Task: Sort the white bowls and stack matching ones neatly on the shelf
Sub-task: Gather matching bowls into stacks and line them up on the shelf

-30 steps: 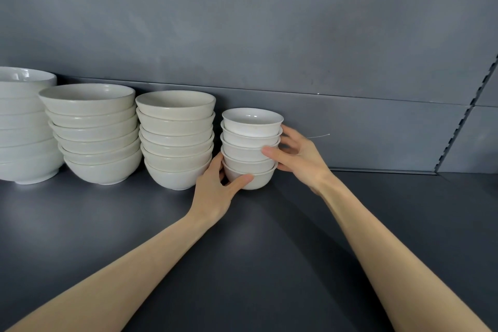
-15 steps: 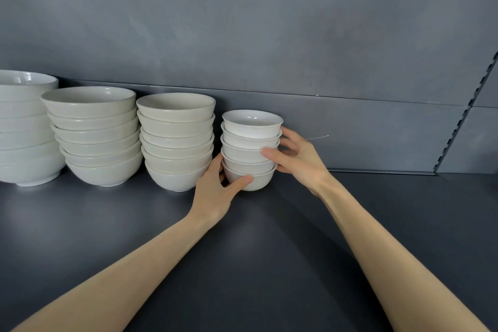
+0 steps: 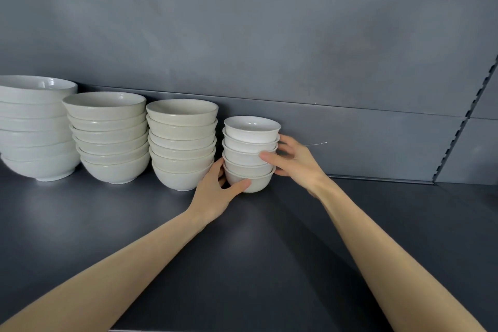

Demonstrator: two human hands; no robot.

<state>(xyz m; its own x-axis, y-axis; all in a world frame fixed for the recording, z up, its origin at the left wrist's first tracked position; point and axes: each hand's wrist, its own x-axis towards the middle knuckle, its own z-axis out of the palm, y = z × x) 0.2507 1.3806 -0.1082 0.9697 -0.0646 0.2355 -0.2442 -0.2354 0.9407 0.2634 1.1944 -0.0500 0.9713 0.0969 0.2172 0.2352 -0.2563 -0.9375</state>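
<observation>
With left hand (image 3: 213,194) and right hand (image 3: 296,164) each apparently curling a grip round the small bowl stack (image 3: 250,137), uneven squeezing could topple it.

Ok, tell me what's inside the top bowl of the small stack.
The top bowl of the small stack shows bare white interior; its bottom is hidden behind the near rim.

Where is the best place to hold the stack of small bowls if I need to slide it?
Take the stack of small bowls from both sides: left hand low on the bottom bowl, right hand around the middle. It is tall and narrow with a small foot, so a top-only grip would likely tip it.
</observation>
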